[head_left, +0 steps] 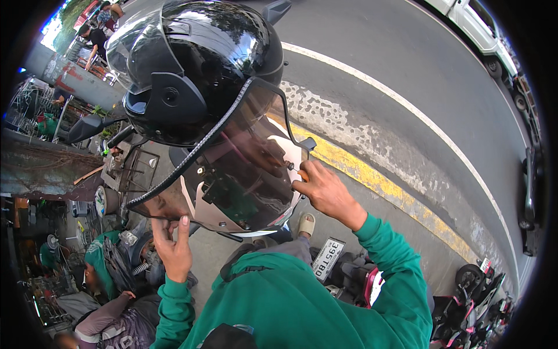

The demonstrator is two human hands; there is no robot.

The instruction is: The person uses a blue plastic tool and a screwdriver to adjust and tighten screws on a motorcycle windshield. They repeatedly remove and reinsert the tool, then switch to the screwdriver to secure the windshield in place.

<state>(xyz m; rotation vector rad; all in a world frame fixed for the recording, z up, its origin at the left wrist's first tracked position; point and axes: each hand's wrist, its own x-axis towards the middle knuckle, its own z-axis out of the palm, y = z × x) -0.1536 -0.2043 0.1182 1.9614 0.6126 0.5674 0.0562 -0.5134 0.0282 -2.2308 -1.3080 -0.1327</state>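
Observation:
A smoky tinted windshield (250,157) with dark edge trim stands on the front of a white-and-black scooter (279,142). My right hand (328,195) is at its right side, fingers closed on an orange-handled screwdriver (303,174). The tool's tip meets a dark screw (290,166) on the windshield. At the lower left corner, my left hand (172,250) pinches the windshield's bottom edge, thumb in front and fingertips behind the tint. A glossy black helmet (226,46) with a clear visor rests above the windshield and hides the handlebar's middle.
Mirrors (86,129) stick out from the scooter. Parked motorcycles (465,308) stand at lower right. People (119,314) crouch among parts at lower left. A yellow-painted curb (372,174) borders the road (372,41), where a white vehicle (476,29) shows.

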